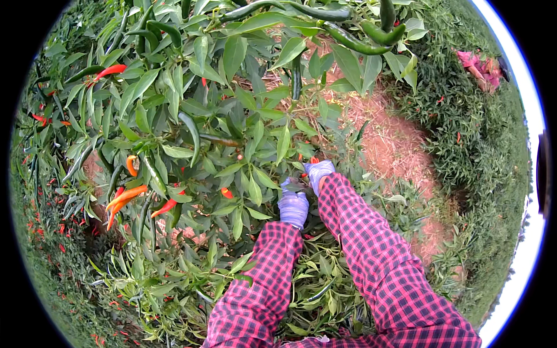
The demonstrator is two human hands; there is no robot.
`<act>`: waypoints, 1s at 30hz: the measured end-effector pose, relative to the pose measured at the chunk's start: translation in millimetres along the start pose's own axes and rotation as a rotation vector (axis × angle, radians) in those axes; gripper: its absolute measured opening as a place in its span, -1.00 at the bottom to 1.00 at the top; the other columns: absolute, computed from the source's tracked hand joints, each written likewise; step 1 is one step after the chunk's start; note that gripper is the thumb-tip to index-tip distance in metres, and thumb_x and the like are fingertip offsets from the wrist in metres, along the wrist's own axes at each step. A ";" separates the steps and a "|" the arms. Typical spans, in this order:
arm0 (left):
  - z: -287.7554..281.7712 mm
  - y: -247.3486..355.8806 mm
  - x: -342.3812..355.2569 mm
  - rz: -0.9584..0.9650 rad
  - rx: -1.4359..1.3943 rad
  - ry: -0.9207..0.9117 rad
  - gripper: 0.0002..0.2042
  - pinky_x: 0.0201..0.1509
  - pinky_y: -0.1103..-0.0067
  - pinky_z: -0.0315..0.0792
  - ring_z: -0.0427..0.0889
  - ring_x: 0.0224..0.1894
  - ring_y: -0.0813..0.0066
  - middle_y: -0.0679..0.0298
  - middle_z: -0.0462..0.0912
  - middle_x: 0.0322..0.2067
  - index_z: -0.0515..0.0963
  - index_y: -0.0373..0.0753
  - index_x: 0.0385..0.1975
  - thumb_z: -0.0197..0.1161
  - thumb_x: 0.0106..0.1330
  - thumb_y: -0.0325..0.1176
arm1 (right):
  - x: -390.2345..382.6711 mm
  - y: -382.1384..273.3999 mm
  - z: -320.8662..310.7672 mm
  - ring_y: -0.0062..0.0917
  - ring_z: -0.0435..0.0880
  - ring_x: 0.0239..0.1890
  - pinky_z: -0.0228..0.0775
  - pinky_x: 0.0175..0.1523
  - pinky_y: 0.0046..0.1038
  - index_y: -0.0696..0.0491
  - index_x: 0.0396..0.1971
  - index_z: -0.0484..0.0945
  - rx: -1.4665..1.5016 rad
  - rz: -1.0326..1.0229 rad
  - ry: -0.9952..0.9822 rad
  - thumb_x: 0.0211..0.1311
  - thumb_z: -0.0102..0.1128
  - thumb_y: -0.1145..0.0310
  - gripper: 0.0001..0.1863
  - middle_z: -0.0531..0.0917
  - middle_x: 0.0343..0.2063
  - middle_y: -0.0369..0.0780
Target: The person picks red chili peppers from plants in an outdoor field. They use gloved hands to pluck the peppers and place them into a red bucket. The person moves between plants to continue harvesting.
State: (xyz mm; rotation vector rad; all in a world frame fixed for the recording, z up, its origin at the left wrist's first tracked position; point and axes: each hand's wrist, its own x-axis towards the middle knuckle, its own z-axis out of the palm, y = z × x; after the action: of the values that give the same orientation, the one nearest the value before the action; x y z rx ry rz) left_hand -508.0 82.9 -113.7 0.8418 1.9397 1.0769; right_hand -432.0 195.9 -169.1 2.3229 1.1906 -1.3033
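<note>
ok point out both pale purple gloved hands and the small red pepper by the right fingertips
Pale purple gloved left hand point(293, 209): head view, back of the hand.
Pale purple gloved right hand point(319, 170): head view, back of the hand.
Small red pepper point(314, 160): head view, its exposed skin.

A: Hands?
B: Two, violet-gloved. Left hand point(293, 209), five o'clock of centre; right hand point(319, 171), three o'clock, beside red chilli point(314, 160).
A: Elsewhere?
B: Orange chillies point(127, 195), nine o'clock; green chillies point(354, 42), one; pink-clad person point(490, 75), two.
</note>
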 end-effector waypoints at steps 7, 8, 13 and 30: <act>-2.3 0.5 19.7 -0.393 0.131 -0.120 -0.60 -0.15 0.48 0.37 0.54 -0.29 0.22 0.02 0.55 -0.31 0.34 -0.32 -0.05 0.12 0.05 -0.44 | -18.0 5.2 9.1 -0.52 0.32 -0.81 0.17 -0.72 -0.48 0.12 -0.65 0.44 0.340 0.018 -0.230 -0.07 0.25 0.32 -0.78 0.40 -0.77 -0.25; -2.5 -7.0 18.7 -0.349 0.208 -0.130 -0.57 -0.17 0.53 0.37 0.54 -0.29 0.32 0.07 0.56 -0.31 0.31 -0.33 0.00 0.13 0.08 -0.43 | -45.6 -12.4 -1.8 -0.53 0.33 -0.82 0.17 -0.74 -0.49 0.11 -0.63 0.43 0.257 0.028 -0.245 -0.04 0.20 0.38 -0.84 0.40 -0.77 -0.25; 4.7 -44.9 21.8 -0.333 0.003 -0.146 -0.64 -0.14 0.45 0.36 0.52 -0.22 0.23 0.07 0.55 -0.28 0.39 -0.26 -0.09 0.08 0.14 -0.24 | -55.6 -11.6 -5.9 -0.58 0.39 -0.82 0.18 -0.77 -0.51 0.09 -0.51 0.44 0.581 -0.062 -0.275 0.00 0.14 0.42 -0.90 0.46 -0.75 -0.25; -1.7 -55.4 34.5 -0.411 -0.363 -0.232 -0.74 -0.59 0.63 0.31 0.46 -0.63 0.54 0.26 0.50 -0.55 0.38 -0.33 -0.15 0.04 0.14 -0.46 | -55.4 9.1 -20.5 -0.48 0.50 -0.71 0.27 -0.77 -0.61 0.17 -0.40 0.43 0.896 -0.097 -0.539 0.07 0.09 0.38 -0.83 0.50 -0.66 -0.22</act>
State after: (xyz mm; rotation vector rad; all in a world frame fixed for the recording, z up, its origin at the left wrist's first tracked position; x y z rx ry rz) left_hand -536.9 86.5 -172.1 0.3313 1.5672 0.9879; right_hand -428.1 171.0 -114.9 2.0993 0.5915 -2.6842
